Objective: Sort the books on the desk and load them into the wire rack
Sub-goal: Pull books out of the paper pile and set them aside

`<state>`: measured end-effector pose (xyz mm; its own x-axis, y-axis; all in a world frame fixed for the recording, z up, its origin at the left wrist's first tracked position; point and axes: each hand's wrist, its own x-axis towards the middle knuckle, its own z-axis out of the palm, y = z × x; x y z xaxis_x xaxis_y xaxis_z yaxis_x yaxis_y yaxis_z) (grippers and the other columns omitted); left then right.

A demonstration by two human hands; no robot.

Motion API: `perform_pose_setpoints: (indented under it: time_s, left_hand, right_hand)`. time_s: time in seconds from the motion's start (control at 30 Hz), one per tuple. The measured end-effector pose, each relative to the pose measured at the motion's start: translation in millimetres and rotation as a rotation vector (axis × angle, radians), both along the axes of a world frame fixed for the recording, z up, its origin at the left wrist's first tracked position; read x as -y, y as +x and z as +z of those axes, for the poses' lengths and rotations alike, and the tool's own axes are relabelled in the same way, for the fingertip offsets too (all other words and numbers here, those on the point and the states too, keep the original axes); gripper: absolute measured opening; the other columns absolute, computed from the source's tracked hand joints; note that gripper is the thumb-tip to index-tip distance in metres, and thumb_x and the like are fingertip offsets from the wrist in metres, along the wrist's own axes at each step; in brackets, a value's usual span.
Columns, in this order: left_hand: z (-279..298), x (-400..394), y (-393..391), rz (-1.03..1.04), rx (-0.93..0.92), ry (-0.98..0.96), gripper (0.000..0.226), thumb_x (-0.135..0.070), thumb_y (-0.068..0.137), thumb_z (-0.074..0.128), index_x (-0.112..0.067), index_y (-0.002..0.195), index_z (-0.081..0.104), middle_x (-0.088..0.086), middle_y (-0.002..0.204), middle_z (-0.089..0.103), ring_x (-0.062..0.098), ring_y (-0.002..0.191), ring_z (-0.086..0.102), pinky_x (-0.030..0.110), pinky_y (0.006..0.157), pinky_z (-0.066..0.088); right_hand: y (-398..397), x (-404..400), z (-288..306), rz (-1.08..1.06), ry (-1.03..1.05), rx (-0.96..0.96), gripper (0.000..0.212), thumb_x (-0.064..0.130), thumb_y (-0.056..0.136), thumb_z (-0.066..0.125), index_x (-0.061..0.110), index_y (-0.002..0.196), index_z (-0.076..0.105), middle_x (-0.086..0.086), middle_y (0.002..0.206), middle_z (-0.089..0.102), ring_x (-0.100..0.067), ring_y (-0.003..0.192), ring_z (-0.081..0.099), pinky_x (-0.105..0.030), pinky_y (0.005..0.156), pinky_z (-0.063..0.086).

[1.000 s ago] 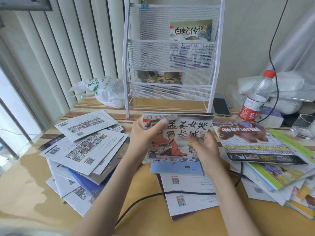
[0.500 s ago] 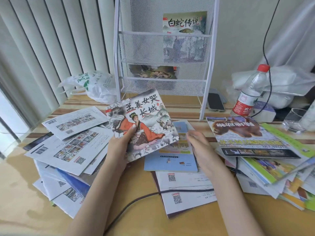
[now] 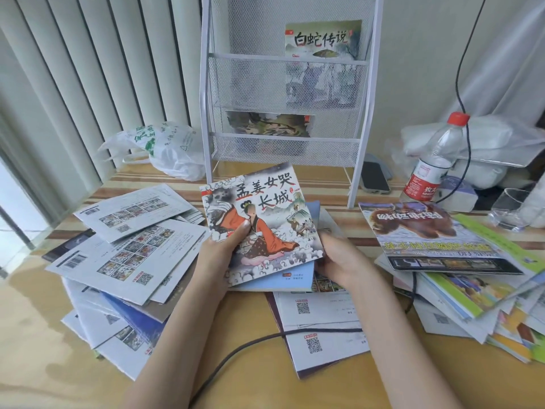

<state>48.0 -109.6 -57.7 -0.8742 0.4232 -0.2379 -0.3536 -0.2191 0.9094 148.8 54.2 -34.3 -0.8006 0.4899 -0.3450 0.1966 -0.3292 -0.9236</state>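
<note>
Item one: picture book (image 3: 259,222), thin, square, soft cover. We note an ink-style drawing of a kneeling figure in an orange robe among grey clouds, with black and red Chinese characters at the cover's 1 o'clock corner. It is tilted clockwise, held at desk centre, at 6 o'clock from the rack (image 3: 290,93).

Left hand (image 3: 219,255): we see the thumb pressed on the cover near its 8 o'clock edge, fingers curled beneath, gripping the picture book.

Right hand (image 3: 339,261): at the book's 4 o'clock corner, fingers curled under the stack; we read it as holding the blue book (image 3: 283,278) lying directly beneath, though the fingertips are hidden.

Rack: white wire mesh, upright at 12 o'clock. Upper pocket holds a green book (image 3: 323,39) on the right; lower pocket holds another book (image 3: 269,124), mostly behind mesh.

Loose stock on desk (image 3: 38,349): white pile (image 3: 126,249) at 9 o'clock, back covers up; colourful pile (image 3: 460,270) at 3 o'clock, topped by an upside-down animal book (image 3: 413,222); further white books (image 3: 324,326) at 6 o'clock, crossed by a black cable (image 3: 244,346).
</note>
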Motion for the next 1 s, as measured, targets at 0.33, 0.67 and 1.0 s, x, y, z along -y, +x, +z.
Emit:
perform_pose_setpoints:
  time_s: [0.33,0.67,1.0]
  left_hand:
    - [0.2,-0.5,1.4,-0.040,0.041,0.107,0.013,-0.024,0.065,0.081,-0.013,0.072,0.078,0.013,0.085,0.075,0.026,0.071,0.073,0.029,0.054,0.057]
    - [-3.4,-2.6,2.2,-0.040,-0.033,0.012,0.021,-0.021,0.069,0.081,-0.005,0.081,0.075,0.017,0.087,0.074,0.030,0.075,0.073,0.030,0.061,0.058]
    - [-5.6,-3.4,0.6,-0.004,-0.038,-0.052,0.031,-0.022,0.072,0.081,0.003,0.089,0.071,0.018,0.085,0.074,0.028,0.069,0.071,0.027,0.060,0.054]
  right_hand:
    - [36.2,-52.8,32.4,-0.537,0.450,-0.042,0.016,0.020,0.098,0.046,0.011,0.094,0.059,-0.014,0.099,0.069,-0.023,0.075,0.068,-0.043,0.071,0.056]
    - [72.4,-74.6,10.8,-0.675,0.633,0.135,0.084,-0.004,0.085,0.060,0.025,0.149,0.015,-0.011,0.153,0.015,-0.027,0.133,0.034,-0.024,0.090,0.039]
    - [53.9,-28.3,5.4,-0.574,1.375,0.329,0.090,-0.017,0.075,0.055,0.018,0.149,0.018,-0.015,0.158,-0.005,-0.031,0.145,-0.006,-0.051,0.116,0.008]
